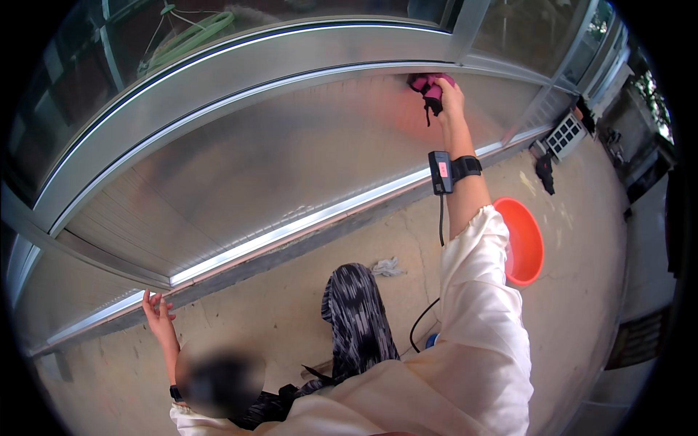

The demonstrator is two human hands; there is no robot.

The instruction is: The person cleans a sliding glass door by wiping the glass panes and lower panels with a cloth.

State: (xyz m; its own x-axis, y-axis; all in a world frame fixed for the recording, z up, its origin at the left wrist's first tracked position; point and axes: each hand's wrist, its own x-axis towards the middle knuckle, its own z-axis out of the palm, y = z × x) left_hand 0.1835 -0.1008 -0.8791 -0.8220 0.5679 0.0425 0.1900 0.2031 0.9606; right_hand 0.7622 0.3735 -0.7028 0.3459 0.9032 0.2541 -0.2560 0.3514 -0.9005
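Note:
My right hand [448, 98] grips a bunched magenta and black cloth [425, 90]. It presses the cloth to the top of a shiny metal lower panel [305, 147], just under the frame's crossbar [272, 62]. A reddish reflection shows on the panel below the cloth. Far to the left, my left hand [158, 316] holds nothing, its fingers apart and slightly curled. It is nearest the bottom rail [305, 223] and the concrete sill; whether it touches them I cannot tell. A black device [440, 171] with a cable is strapped to my right forearm.
An orange-red basin [526, 240] stands on the concrete floor beside my right arm. A crumpled grey rag [388, 267] lies by my knee [354, 294]. Farther right are a dark cloth [544, 173] and a pale grille-like block [567, 136]. Glass panes [305, 11] rise above the crossbar.

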